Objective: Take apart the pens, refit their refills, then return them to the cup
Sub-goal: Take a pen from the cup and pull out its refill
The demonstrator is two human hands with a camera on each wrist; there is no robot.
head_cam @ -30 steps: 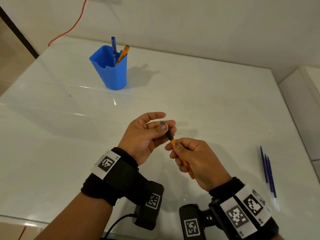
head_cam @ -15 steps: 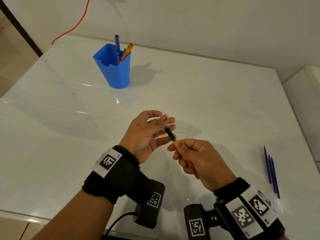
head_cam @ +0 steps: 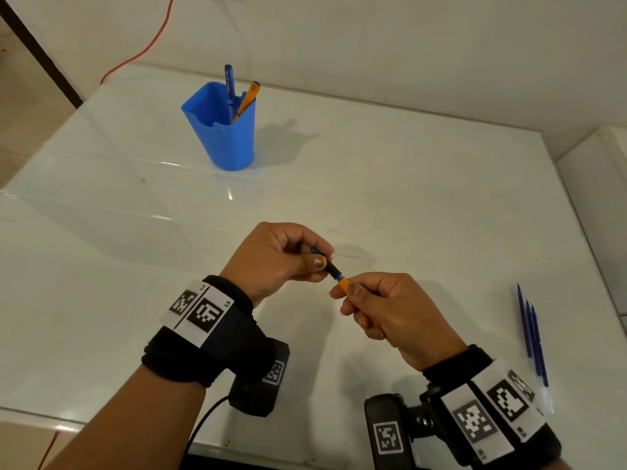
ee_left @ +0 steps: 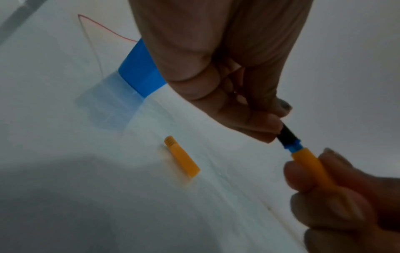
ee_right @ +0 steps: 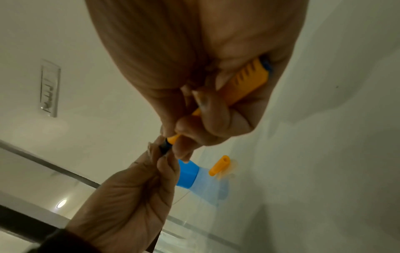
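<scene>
An orange pen is held between both hands above the white table. My right hand grips its orange barrel. My left hand pinches the black grip section at the pen's front end; a blue ring shows between the black part and the barrel. An orange cap lies on the table under my hands. The blue cup stands at the back left with a blue pen and an orange pen in it.
Three blue refills lie side by side near the table's right edge. A red cable runs down the wall behind the cup. A white ledge borders the table on the right.
My left hand, whose fingers were spread loosely by the pen's tip, has closed round the black grip section. Both hands sit a little lower in the picture.
</scene>
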